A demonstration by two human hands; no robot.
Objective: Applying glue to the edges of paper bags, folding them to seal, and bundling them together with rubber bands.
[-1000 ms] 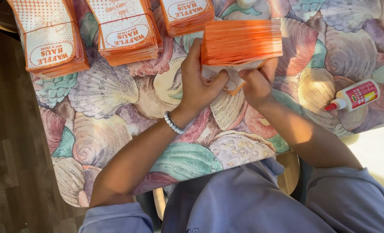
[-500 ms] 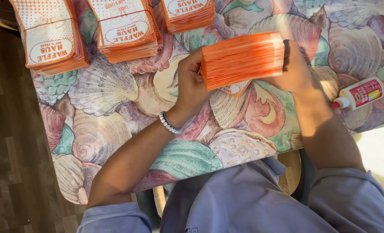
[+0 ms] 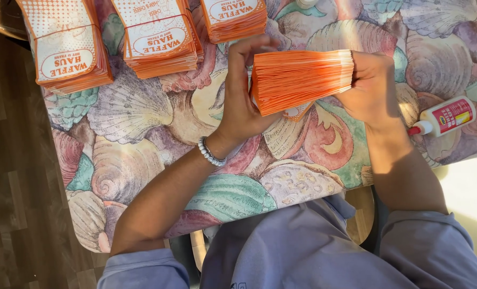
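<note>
Head view: thick orange paper-bag stack (image 3: 301, 80) between both hands (image 3: 308, 93), edges ridged.

Orange bag stack (image 3: 301, 79), orange-and-white dotted bags (image 3: 66, 45), pastel seashell-patterned tablecloth (image 3: 142, 134), white beaded bracelet (image 3: 210, 154)

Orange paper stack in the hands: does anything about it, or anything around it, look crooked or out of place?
One piece pokes out below the orange stack, out of line with the rest. The left hand and right hand clamp its two ends. The glue bottle lies on its side near the table edge; no spill shows.
</note>
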